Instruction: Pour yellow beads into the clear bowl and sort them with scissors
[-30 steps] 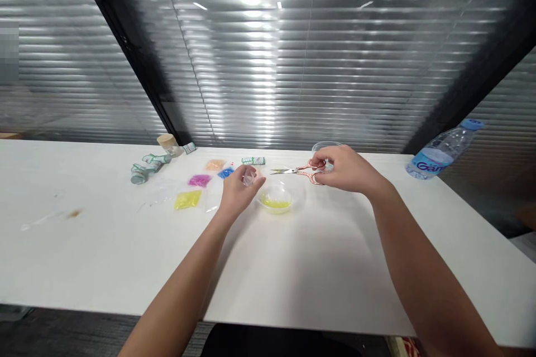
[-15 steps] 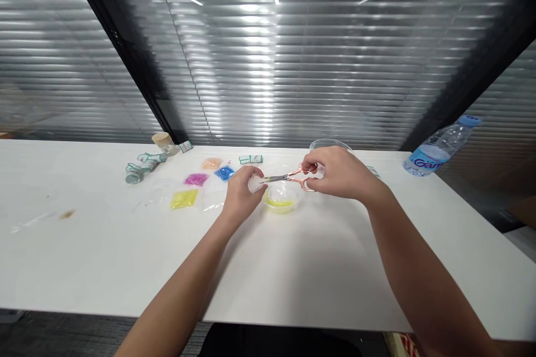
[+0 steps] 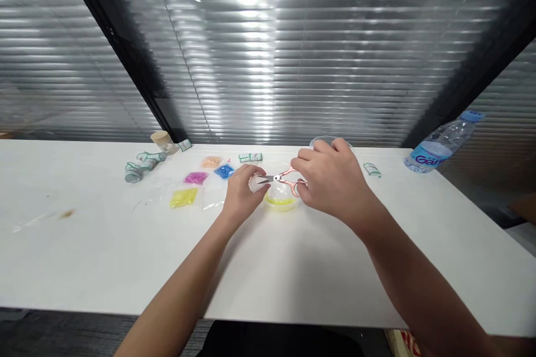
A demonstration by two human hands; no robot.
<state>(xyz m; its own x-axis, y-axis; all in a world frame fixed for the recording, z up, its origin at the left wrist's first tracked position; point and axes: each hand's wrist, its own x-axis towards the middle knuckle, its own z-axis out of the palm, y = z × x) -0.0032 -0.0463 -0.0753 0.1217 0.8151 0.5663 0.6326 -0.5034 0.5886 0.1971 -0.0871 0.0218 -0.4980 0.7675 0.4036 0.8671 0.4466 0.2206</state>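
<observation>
In my right hand [image 3: 330, 178] are small scissors [image 3: 278, 178] with copper-coloured handles, their blades parted and pointing left. The blade tips reach a small clear, whitish item [image 3: 254, 182] pinched between the thumb and fingers of my left hand [image 3: 243, 192]; what it is, I cannot make out. Just below the scissors, a clear round bowl [image 3: 281, 206] with yellow material in it stands on the table. A see-through bag [image 3: 213, 197] lies beside my left hand.
On the white table [image 3: 104, 245], yellow [image 3: 183, 198], pink [image 3: 196, 178], blue [image 3: 225, 171] and orange packets [image 3: 211, 162] lie left of my hands. Wrapped rolls [image 3: 144, 166] and a cup [image 3: 163, 141] are further left. A bottle [image 3: 439, 145] leans at the right.
My right hand has moved left and turned, bringing the scissors further over the bowl. Their blades look wider apart. A wrapped roll at the right, partly hidden before, now shows. My left hand has hardly moved.
</observation>
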